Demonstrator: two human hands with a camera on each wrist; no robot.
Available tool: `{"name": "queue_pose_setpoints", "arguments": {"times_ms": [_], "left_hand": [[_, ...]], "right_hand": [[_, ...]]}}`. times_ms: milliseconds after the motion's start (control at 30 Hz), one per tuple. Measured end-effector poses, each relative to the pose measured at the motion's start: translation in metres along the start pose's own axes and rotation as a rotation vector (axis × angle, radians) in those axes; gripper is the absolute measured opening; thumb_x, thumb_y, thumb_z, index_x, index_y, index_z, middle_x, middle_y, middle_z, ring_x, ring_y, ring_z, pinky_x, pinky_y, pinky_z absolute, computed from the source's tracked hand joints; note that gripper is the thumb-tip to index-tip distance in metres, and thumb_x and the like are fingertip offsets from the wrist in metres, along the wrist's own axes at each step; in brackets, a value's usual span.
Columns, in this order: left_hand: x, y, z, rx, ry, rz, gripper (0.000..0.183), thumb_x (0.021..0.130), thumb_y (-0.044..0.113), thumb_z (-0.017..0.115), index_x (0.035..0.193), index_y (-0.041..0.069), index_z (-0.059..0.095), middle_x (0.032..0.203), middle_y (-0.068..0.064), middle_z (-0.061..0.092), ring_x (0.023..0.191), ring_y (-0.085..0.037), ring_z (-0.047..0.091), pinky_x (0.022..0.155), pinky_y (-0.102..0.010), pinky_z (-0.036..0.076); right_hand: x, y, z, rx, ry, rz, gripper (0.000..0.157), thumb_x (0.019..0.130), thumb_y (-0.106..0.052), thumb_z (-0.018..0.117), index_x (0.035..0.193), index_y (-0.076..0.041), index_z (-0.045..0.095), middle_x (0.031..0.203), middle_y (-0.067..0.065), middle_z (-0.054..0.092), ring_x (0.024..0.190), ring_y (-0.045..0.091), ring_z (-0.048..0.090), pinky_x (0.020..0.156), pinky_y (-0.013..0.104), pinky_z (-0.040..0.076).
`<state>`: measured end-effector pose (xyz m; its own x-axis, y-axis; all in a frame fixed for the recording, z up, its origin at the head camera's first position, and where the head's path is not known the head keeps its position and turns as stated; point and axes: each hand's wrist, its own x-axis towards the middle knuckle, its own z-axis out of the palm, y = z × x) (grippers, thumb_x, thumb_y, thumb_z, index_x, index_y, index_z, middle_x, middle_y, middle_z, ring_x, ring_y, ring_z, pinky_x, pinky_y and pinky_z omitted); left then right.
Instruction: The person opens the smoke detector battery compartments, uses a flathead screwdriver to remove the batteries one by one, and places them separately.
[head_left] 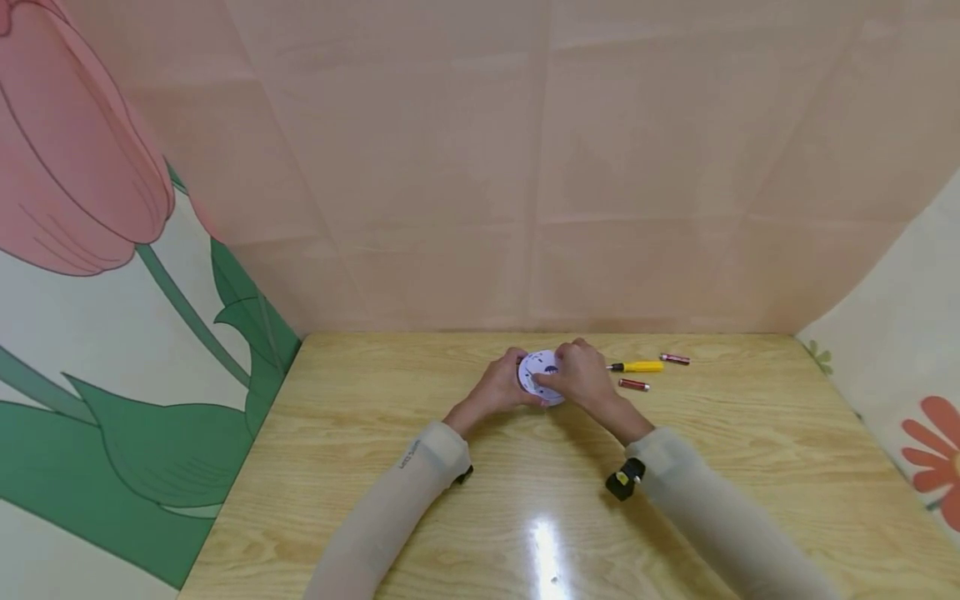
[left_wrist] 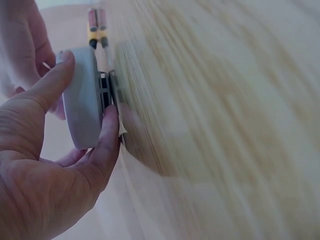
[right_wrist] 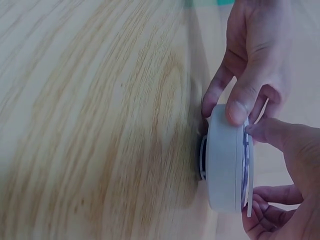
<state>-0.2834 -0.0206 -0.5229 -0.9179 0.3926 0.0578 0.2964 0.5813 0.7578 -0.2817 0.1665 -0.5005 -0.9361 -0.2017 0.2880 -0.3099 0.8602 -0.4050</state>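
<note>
Both hands are at a round, white, clock-like device (head_left: 538, 364), its printed face with a dark blue patch turned upward. My left hand (head_left: 497, 385) grips its rim, the thumb on the side and fingers beneath in the left wrist view. The thick pale body (right_wrist: 223, 160) shows from the side in the right wrist view, with a dark slotted part under it at the table. My right hand (head_left: 587, 377) holds a thin plate (right_wrist: 250, 175) at the face, thumb at one edge and curled fingers at the other. The plate stands slightly apart from the body at one end.
Right of the hands lies a screwdriver (head_left: 641, 367) with a yellow handle. Two red batteries (head_left: 675, 359) lie near it, one behind and one in front. The wooden table (head_left: 360, 417) ends at a pink cloth backdrop (head_left: 420, 208), with flower-printed cloth on both sides.
</note>
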Motion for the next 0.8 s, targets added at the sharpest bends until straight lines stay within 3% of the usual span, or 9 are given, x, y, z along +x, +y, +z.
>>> {"name": "queue_pose_setpoints", "arguments": {"times_ms": [167,333,567,800], "left_hand": [[-0.001,0.002,0.000,-0.003,0.007,0.008,0.086,0.071,0.026,0.102,0.137,0.005,0.051,0.124,-0.012,0.070,0.111,-0.022,0.066,0.095,-0.032,0.054],[-0.002,0.002,-0.001,0.008,0.007,0.003,0.086,0.071,0.028,0.102,0.137,0.005,0.051,0.125,-0.011,0.069,0.110,-0.021,0.067,0.093,-0.032,0.054],[-0.002,0.005,-0.003,0.020,0.003,-0.008,0.085,0.072,0.027,0.101,0.136,0.004,0.051,0.127,-0.012,0.068,0.111,-0.023,0.066,0.096,-0.034,0.055],[-0.002,0.006,-0.003,0.041,-0.005,-0.015,0.086,0.074,0.029,0.100,0.139,0.004,0.050,0.130,-0.013,0.067,0.115,-0.024,0.066,0.098,-0.035,0.054]], "right_hand": [[-0.001,-0.006,0.000,-0.003,0.010,0.008,0.051,0.074,-0.040,0.095,0.064,-0.007,0.057,0.065,0.004,0.056,0.069,0.023,0.053,0.058,0.035,0.041],[-0.001,-0.009,0.000,-0.007,0.001,0.010,0.049,0.075,-0.042,0.095,0.069,-0.004,0.065,0.064,0.005,0.060,0.067,0.023,0.055,0.056,0.035,0.044],[-0.002,-0.012,0.000,0.000,-0.008,0.024,0.051,0.076,-0.043,0.095,0.069,-0.004,0.063,0.063,0.005,0.057,0.064,0.021,0.053,0.053,0.031,0.041],[-0.001,-0.002,-0.002,0.041,-0.026,0.022,0.051,0.082,-0.046,0.091,0.074,-0.001,0.068,0.063,0.006,0.057,0.061,0.019,0.049,0.053,0.030,0.037]]}}
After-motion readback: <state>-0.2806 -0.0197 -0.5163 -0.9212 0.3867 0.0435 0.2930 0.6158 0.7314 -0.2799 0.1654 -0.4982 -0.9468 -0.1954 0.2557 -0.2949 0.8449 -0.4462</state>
